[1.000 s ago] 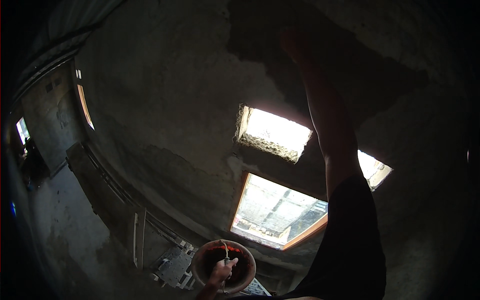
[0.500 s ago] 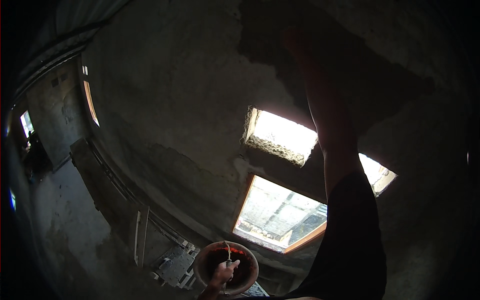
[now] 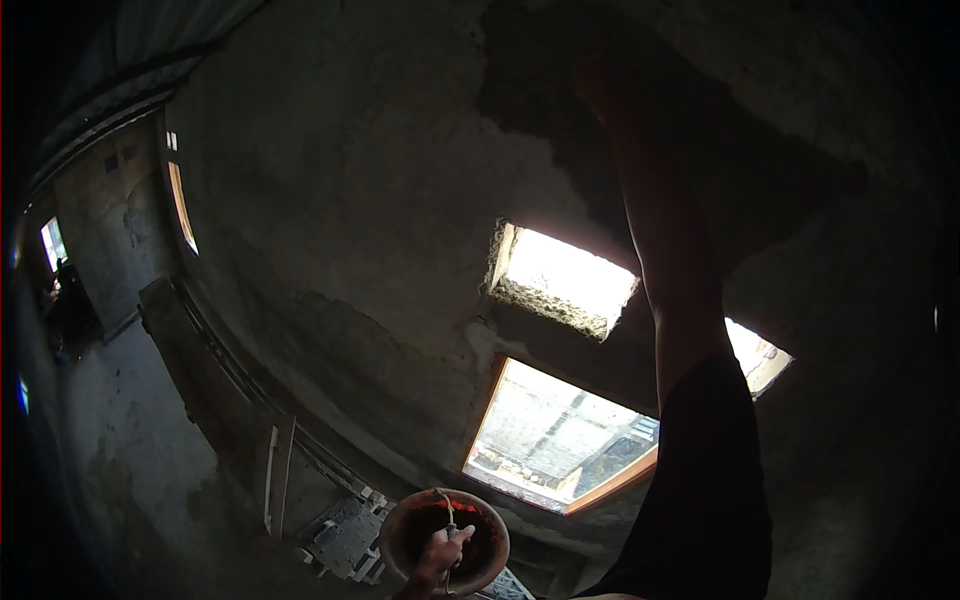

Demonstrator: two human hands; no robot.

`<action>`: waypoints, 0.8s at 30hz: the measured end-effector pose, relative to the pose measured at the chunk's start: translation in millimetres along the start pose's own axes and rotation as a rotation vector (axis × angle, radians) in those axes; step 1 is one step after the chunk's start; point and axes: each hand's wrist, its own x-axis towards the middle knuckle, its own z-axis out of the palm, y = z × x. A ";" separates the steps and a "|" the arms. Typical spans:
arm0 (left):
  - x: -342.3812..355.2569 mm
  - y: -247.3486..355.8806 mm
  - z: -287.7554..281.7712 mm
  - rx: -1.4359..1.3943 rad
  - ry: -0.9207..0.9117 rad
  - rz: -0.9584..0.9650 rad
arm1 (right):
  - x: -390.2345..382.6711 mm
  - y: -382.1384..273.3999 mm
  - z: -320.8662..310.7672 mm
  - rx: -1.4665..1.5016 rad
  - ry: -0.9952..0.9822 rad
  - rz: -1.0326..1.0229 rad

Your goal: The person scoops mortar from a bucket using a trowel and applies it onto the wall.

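My left hand (image 3: 443,552) is closed round the handle of a bucket (image 3: 497,545), low in the view. The bucket has a pale rim and reddish-orange showing on its inner wall; its contents are too dark to make out. My right arm, in a dark sleeve, stretches up across the wall. At its end, my right hand (image 3: 598,85) is at a dark, damp-looking patch (image 3: 690,120) on the rough grey wall (image 3: 380,180). Shadow hides its fingers and anything they may hold.
Two bright rough-edged openings (image 3: 565,280) pierce the wall, above and beside a wood-framed window (image 3: 550,435). Planks (image 3: 205,360) and a grey board (image 3: 345,535) lie below on the left. Far left, a dark shape (image 3: 70,310) is near a small bright opening.
My right hand has shifted slightly down and to the right along the dark patch. The bucket has swung a little left with my left hand still on its handle.
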 end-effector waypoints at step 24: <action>-13.4 -6.1 -1.6 0.087 -0.027 0.024 | -123.7 21.0 40.6 -0.293 0.239 -0.461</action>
